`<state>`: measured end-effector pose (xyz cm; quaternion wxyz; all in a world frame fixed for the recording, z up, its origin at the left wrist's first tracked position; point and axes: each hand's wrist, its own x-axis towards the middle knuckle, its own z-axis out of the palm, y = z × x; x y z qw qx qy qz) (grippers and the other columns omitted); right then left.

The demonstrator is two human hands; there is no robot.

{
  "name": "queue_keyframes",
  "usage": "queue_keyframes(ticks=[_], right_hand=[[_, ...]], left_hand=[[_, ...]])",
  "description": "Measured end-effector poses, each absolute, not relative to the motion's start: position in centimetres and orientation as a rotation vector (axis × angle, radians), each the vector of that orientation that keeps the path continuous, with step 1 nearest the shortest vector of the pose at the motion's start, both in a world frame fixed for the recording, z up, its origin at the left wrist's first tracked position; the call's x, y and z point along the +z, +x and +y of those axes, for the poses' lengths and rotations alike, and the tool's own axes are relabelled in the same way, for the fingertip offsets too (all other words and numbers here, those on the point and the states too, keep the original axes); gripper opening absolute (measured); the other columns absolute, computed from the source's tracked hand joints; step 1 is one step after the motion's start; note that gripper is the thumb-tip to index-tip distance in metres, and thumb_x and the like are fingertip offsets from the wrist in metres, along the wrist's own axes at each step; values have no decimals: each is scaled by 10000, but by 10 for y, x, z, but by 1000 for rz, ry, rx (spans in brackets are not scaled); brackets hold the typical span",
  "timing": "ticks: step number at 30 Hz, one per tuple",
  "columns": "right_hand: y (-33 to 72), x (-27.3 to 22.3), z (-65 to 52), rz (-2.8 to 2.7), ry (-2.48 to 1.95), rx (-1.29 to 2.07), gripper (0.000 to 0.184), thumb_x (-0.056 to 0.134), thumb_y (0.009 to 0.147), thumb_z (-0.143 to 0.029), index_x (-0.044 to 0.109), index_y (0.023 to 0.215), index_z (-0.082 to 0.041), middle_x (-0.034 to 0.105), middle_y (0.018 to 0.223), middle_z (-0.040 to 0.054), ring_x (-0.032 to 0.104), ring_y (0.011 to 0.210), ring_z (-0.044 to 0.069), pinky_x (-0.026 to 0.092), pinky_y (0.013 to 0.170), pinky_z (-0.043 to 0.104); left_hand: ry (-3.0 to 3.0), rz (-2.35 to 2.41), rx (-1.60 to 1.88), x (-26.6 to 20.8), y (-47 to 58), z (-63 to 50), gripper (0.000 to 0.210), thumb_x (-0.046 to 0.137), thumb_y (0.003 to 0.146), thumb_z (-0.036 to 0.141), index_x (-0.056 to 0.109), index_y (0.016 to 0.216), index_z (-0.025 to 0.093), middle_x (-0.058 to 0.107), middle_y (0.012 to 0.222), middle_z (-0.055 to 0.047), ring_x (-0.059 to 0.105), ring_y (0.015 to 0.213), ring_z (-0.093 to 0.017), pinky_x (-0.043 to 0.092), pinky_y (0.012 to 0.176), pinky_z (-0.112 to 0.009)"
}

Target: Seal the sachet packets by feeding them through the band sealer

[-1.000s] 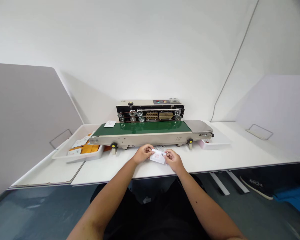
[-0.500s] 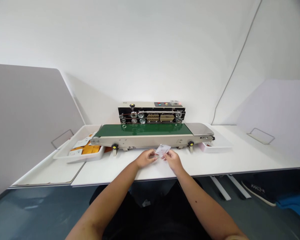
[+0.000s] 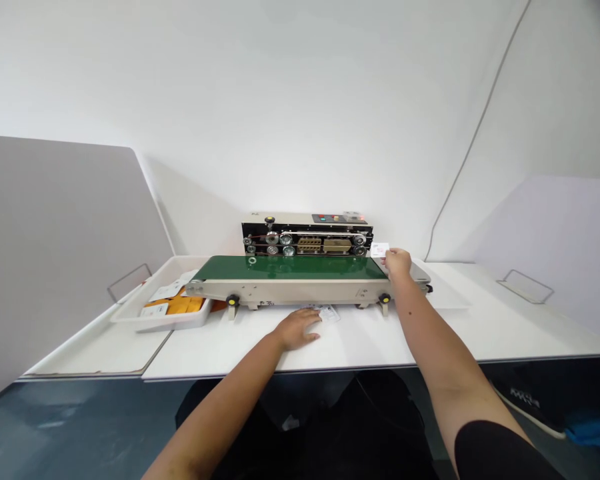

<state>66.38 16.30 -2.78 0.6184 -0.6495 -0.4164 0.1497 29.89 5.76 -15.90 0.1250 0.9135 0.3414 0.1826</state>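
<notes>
My right hand point(image 3: 398, 262) pinches the edge of a small white packet with reddish print point(image 3: 380, 250). It is held upright above the steel plate, at the right end of the band sealer point(image 3: 307, 245). The sealer's green conveyor belt point(image 3: 300, 267) runs left from that plate. On the table in front of the machine rests my left hand point(image 3: 298, 328), fingers stretched out and apart. Its fingertips reach the edge of another flat, pale packet with dark print point(image 3: 329, 313), partly covered by the fingers.
A white tray point(image 3: 167, 322) at the left holds orange and white packets point(image 3: 185, 304). Behind the machine's right end, another white tray point(image 3: 447, 297) is partly hidden by my arm. Grey partitions flank the table point(image 3: 510, 333), and a cable runs down the wall.
My right hand has moved up and right from the table to the sealer's right end with a packet. My left hand has flattened onto the table beside another packet.
</notes>
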Motion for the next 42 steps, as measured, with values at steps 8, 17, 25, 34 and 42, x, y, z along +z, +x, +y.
queue_keyframes(ticks=[8, 17, 25, 34, 42], right_hand=[[635, -24, 198, -944, -1561, 483, 119, 634, 739, -193, 709, 735, -100, 611, 509, 80, 571, 482, 167, 431, 488, 257], [582, -67, 102, -1155, -1252, -180, 326, 511, 885, -311, 663, 1143, -184, 607, 1109, 110, 571, 1041, 233, 448, 944, 370], [522, -173, 23, -2026, -1158, 203, 483, 678, 814, -389, 642, 1276, -252, 610, 1311, 108, 528, 1230, 310, 398, 1074, 464], [531, -190, 19, -1847, -1206, 483, 256, 624, 852, -375, 751, 1049, -272, 714, 1159, 76, 631, 1117, 291, 439, 1041, 455], [549, -181, 10, -979, -1141, 751, 442, 506, 890, -620, 648, 987, -213, 659, 725, 11, 611, 601, 165, 465, 502, 242]], left_hand=[[2702, 930, 610, -162, 297, 61, 505, 676, 853, 435, 608, 1317, 247, 522, 1477, -92, 460, 1365, -303, 336, 1160, -443], [2626, 1212, 569, -167, 298, 63, 656, 649, 834, 560, 527, 1398, 248, 529, 1454, -118, 474, 1324, -358, 312, 1128, -496], [2710, 897, 671, -149, 298, 52, 439, 676, 844, 417, 652, 1251, 255, 678, 1201, -107, 587, 1149, -298, 390, 1064, -419], [2649, 942, 582, -160, 298, 61, 571, 711, 821, 499, 626, 1320, 232, 597, 1400, -113, 534, 1301, -303, 364, 1136, -436], [2547, 956, 640, -156, 296, 63, 571, 707, 831, 473, 606, 1340, 235, 605, 1390, -101, 533, 1296, -297, 386, 1121, -422]])
